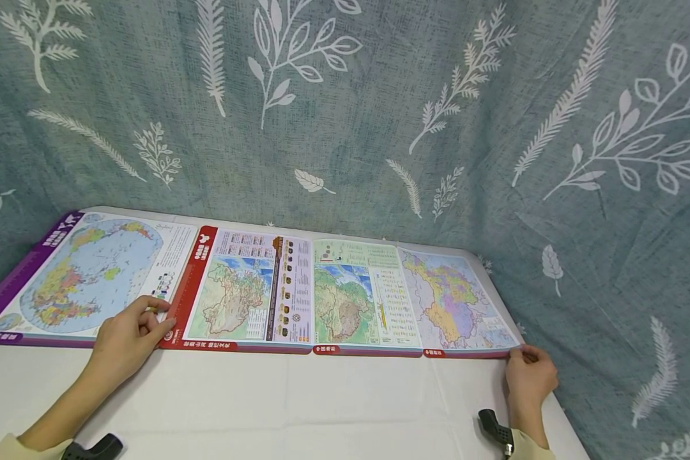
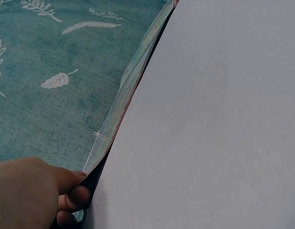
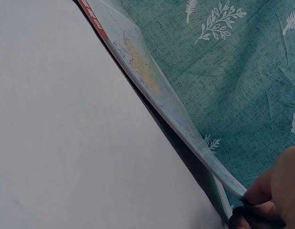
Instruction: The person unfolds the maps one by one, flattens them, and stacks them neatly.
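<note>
A long fold-out map with a red left border (image 1: 191,287) lies across the white table, opened into several panels. My left hand (image 1: 128,335) pinches its near-left corner, thumb on top and fingers curled under, as the left wrist view shows. At the far end my right hand (image 1: 530,374) pinches the near-right corner of the pastel map panel (image 1: 445,300). The right wrist view shows that edge of the map (image 3: 152,86) raised a little off the table. A purple-bordered world map (image 1: 86,275) lies at the left, partly covered by the left hand.
The white table (image 1: 299,402) stretches in front of the maps. Behind it and to the right hangs a green-grey curtain (image 1: 351,140) with a white leaf print. A black strap device (image 1: 94,447) is on the left wrist, another (image 1: 496,427) on the right.
</note>
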The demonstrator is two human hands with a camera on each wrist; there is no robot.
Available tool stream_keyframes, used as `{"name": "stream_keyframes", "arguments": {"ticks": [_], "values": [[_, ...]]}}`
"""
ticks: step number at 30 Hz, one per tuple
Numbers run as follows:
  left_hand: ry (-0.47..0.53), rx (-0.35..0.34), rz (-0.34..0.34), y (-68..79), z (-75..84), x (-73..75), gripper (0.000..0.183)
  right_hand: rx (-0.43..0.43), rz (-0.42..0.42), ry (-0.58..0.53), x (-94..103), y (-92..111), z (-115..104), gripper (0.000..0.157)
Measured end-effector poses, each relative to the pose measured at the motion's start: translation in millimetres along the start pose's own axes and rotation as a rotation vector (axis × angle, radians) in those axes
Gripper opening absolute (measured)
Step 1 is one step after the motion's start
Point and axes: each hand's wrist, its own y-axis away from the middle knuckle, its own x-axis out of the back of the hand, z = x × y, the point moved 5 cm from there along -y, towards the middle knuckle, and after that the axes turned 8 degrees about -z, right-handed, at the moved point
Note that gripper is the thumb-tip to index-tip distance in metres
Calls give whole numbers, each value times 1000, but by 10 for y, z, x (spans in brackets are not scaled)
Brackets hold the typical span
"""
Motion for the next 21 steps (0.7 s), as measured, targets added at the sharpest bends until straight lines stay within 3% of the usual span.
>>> {"name": "stream_keyframes", "arguments": {"ticks": [8,21], "values": [[0,-7,4,2,7,11,30,2,12,8,5,7,-5,41],[64,32,83,13,-5,64,21,61,-3,33,-30,56,-66,44]]}}
